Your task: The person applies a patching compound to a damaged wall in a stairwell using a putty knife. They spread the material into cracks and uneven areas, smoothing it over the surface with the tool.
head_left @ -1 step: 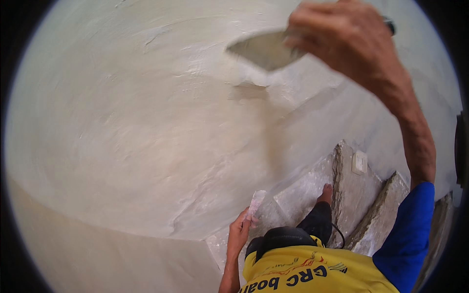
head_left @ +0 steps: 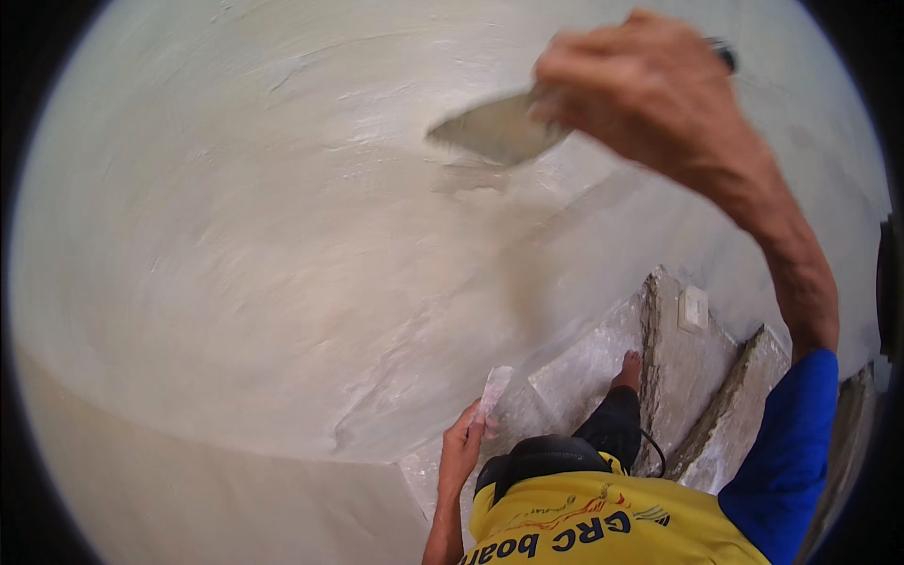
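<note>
My right hand (head_left: 640, 85) is raised high against the wall, its fingers closed round a pointed trowel (head_left: 499, 129). The trowel's grey, leaf-shaped blade points left over the wet-looking plaster; whether it touches the surface I cannot tell. Part of the dark handle end (head_left: 723, 55) shows past the back of the hand. Low down, beside my waist, my left hand (head_left: 461, 440) grips a thin, pale, pinkish flat piece (head_left: 496, 384) that sticks up from the fingers. The plastered wall (head_left: 235, 245) is off-white with swirled ridges, and a rough patch lies just below the blade.
Rough concrete steps (head_left: 686, 386), with broken-looking edges, climb on the right. A small white box (head_left: 693, 310) is on one step. My bare foot (head_left: 628, 369) rests on a pale step near the wall's base. Another wall face (head_left: 226, 499) meets the plaster at lower left.
My right hand and the trowel have moved a little down and to the left across the wall. The left hand stays where it was with the pale piece.
</note>
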`<move>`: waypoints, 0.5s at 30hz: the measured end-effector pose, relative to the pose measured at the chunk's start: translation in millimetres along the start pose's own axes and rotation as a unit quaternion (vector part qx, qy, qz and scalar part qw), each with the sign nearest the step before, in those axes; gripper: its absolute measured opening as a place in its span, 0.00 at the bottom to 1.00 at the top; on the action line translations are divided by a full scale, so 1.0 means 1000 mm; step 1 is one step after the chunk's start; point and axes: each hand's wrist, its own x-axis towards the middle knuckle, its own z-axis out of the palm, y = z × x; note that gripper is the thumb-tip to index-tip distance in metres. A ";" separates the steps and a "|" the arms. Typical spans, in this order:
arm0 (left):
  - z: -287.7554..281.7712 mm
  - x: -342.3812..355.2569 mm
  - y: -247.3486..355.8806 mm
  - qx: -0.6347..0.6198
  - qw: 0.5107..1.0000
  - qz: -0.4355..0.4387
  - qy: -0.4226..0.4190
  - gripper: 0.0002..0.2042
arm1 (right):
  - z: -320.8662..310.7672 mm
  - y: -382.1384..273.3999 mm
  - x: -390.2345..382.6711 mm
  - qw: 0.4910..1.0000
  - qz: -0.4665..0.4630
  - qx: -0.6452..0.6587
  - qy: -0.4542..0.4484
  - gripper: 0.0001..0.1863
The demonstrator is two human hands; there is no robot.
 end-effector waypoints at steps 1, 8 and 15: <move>-0.002 0.001 0.001 0.007 1.000 -0.003 -0.006 0.18 | 0.009 -0.007 0.002 0.998 -0.055 0.018 0.028 0.11; -0.002 0.005 -0.007 0.018 0.998 -0.047 -0.026 0.17 | 0.027 0.051 -0.095 0.926 0.361 0.032 0.106 0.12; -0.016 0.008 -0.028 0.014 0.995 -0.082 -0.049 0.17 | 0.131 -0.128 -0.295 0.370 0.713 0.594 0.037 0.14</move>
